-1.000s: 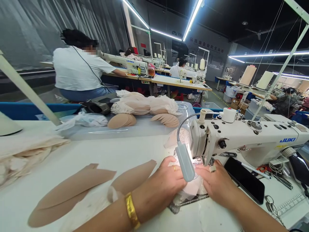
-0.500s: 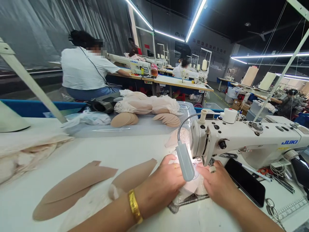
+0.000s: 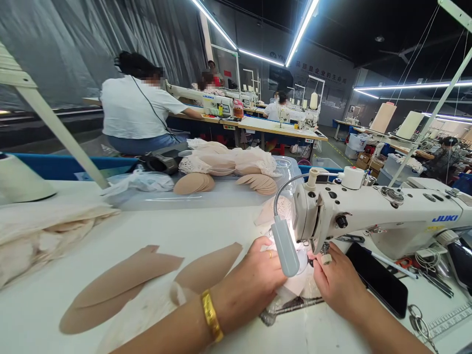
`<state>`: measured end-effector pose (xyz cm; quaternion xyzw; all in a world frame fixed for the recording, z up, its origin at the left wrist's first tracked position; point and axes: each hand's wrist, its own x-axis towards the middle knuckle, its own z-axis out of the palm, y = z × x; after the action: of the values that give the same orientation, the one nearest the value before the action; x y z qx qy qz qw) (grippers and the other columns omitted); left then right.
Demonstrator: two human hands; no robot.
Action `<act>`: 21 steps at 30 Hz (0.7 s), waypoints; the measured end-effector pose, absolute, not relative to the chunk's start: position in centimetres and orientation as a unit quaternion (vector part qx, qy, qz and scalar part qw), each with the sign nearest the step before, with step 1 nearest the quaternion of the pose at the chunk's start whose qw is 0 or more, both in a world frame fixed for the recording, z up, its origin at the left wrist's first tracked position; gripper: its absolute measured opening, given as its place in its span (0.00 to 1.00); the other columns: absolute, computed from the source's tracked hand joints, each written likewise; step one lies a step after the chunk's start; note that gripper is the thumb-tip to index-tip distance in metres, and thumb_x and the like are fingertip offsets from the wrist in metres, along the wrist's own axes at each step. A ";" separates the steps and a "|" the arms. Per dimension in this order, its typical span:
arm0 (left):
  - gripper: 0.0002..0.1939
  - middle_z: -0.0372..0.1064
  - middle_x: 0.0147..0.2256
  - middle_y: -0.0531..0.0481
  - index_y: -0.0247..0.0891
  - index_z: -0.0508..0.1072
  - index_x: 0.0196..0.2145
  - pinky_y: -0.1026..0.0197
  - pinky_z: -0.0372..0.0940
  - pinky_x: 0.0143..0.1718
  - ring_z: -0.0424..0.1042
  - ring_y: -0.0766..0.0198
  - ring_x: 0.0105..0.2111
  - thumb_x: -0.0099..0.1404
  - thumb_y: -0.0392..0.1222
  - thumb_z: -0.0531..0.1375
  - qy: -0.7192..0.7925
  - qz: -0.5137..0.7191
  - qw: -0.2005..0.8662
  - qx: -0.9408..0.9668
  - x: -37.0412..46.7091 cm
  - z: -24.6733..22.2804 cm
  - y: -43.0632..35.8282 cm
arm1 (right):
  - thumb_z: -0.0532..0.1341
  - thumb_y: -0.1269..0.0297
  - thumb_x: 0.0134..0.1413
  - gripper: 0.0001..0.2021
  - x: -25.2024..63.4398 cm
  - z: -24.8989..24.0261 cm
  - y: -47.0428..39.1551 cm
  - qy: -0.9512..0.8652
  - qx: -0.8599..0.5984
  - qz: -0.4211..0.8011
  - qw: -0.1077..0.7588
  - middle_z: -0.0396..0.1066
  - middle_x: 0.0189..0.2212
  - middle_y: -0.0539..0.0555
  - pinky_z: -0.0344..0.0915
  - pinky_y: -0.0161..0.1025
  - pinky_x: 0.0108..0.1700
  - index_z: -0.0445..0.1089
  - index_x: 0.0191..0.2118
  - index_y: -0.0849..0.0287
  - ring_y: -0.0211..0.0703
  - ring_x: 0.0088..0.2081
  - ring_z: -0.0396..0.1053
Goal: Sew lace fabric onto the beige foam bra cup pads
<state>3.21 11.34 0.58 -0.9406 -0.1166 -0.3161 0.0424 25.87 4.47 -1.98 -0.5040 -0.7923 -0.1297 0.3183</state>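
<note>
A pale pink lace fabric piece lies under the needle area of the white sewing machine, lit by a grey gooseneck lamp. My left hand, with a ring and a gold bracelet, curls over the left side of this fabric; the lamp head covers its fingertips. On the other side, my right hand has its thumb and forefinger closed at the fabric edge, close to the presser foot. The machine head hides part of these fingers.
Beige cup pieces lie to the left. Behind, a clear plastic lid bears stacked beige ovals and lace-trimmed cups. A black phone, tools and a ruler are at right. A person sits ahead.
My right hand's fingers have drawn slightly back and right from the lamp, showing more of the fabric edge. My left hand stays on the fabric. The whole view has shifted a little.
</note>
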 end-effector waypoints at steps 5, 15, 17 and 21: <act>0.21 0.83 0.40 0.51 0.40 0.74 0.40 0.42 0.64 0.51 0.81 0.55 0.36 0.61 0.16 0.52 -0.105 -0.317 0.016 -0.942 3.3 0.9 11.2 | 0.53 0.80 0.61 0.15 25.7 -1.7 4.2 -0.797 -0.505 -0.120 0.309 0.76 0.36 0.58 0.72 0.46 0.44 0.73 0.43 0.59 0.52 0.39 0.72; 0.15 0.77 0.37 0.52 0.40 0.69 0.34 0.45 0.55 0.48 0.75 0.55 0.36 0.59 0.20 0.54 -0.141 -0.270 0.027 -0.952 3.1 -1.3 10.3 | 0.57 0.80 0.57 0.13 26.3 -1.1 3.1 -0.849 -0.492 -0.016 0.192 0.71 0.35 0.53 0.61 0.41 0.40 0.74 0.38 0.56 0.47 0.38 0.65; 0.13 0.73 0.34 0.52 0.39 0.68 0.33 0.45 0.54 0.45 0.71 0.56 0.32 0.60 0.22 0.54 -0.136 -0.267 0.048 -0.953 3.2 -2.1 9.5 | 0.58 0.80 0.59 0.11 26.2 -1.1 3.0 -0.858 -0.482 0.004 0.177 0.71 0.35 0.52 0.60 0.40 0.39 0.72 0.35 0.56 0.46 0.38 0.65; 0.13 0.72 0.32 0.54 0.39 0.69 0.34 0.44 0.55 0.46 0.68 0.58 0.30 0.62 0.22 0.53 -0.137 -0.269 0.037 -0.953 3.3 -2.4 9.2 | 0.58 0.80 0.60 0.10 26.0 -1.4 3.1 -0.855 -0.487 0.007 0.178 0.70 0.35 0.52 0.58 0.40 0.39 0.72 0.36 0.57 0.46 0.38 0.65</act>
<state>3.28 9.21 -2.41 -0.9526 -0.1368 -0.2694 0.0365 25.96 3.15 -1.43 -0.4868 -0.8551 0.0065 0.1781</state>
